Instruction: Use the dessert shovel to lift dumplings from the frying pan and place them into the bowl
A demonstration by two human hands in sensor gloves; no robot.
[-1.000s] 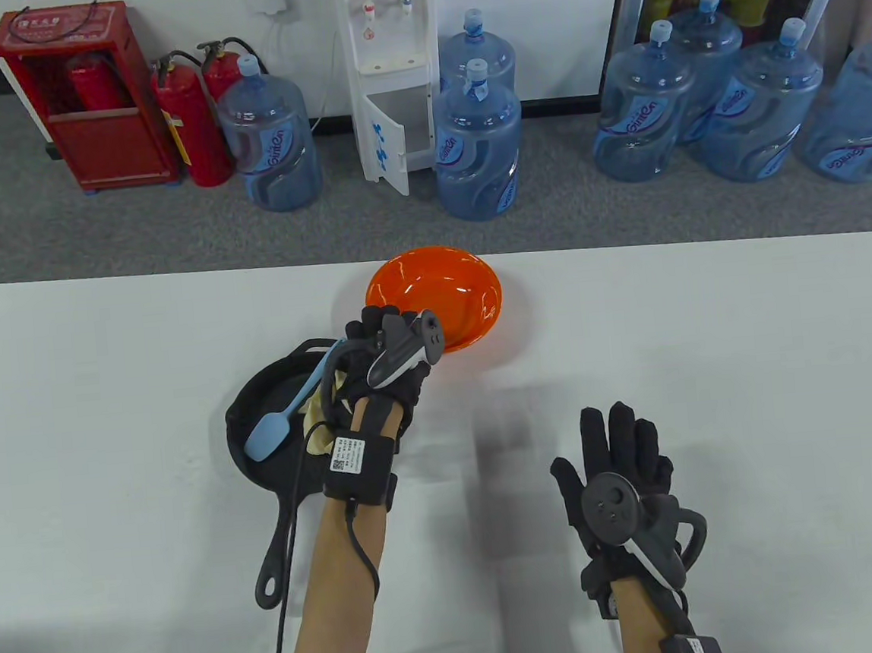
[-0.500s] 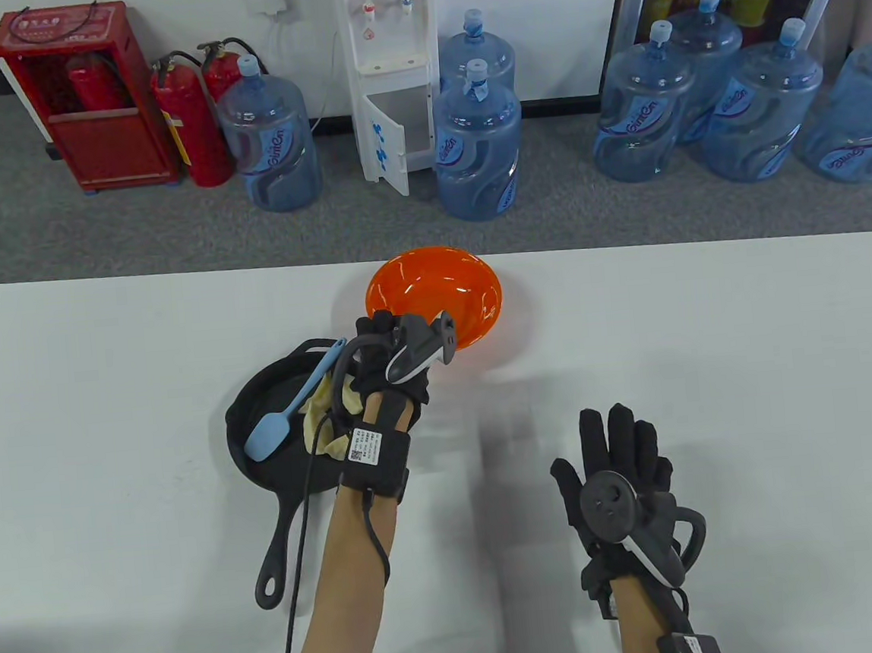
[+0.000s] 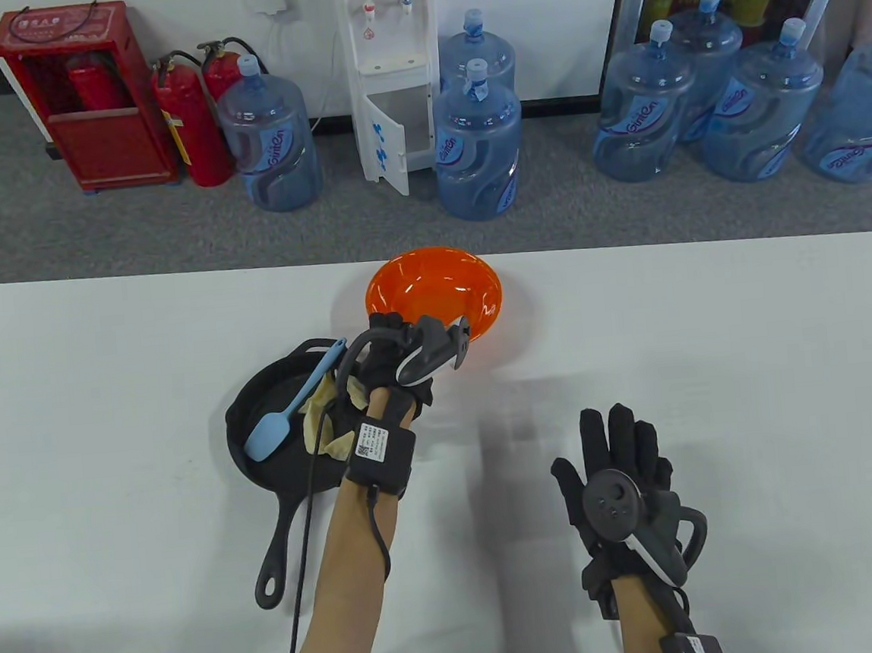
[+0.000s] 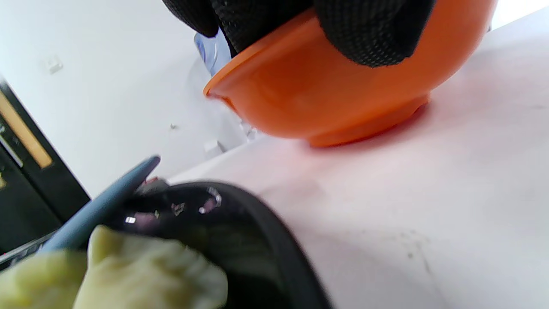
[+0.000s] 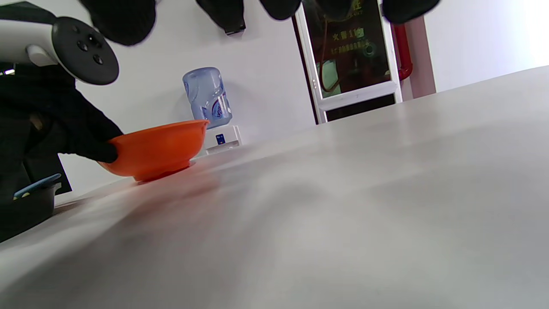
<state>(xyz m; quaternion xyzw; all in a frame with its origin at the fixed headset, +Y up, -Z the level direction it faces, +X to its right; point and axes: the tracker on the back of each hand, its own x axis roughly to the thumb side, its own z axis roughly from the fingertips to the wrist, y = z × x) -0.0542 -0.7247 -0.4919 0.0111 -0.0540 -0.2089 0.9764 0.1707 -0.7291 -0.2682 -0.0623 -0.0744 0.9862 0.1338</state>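
Note:
An orange bowl stands at the table's far middle. My left hand reaches its near-left rim; in the left wrist view its fingers lie on the bowl's outer wall while others go over the rim, pinching it. The black frying pan sits left of that hand. In the pan lie pale dumplings and the blue dessert shovel, with no hand on it. My right hand rests flat and open on the table at the near right, holding nothing.
The pan's handle points toward the table's near edge, beside my left forearm and its cable. Beyond the far edge, on the floor, stand water bottles, a dispenser and fire extinguishers.
My left hand has moved right and away from over the pan to the bowl's near rim. The shovel stays in the pan. The right hand has not moved.

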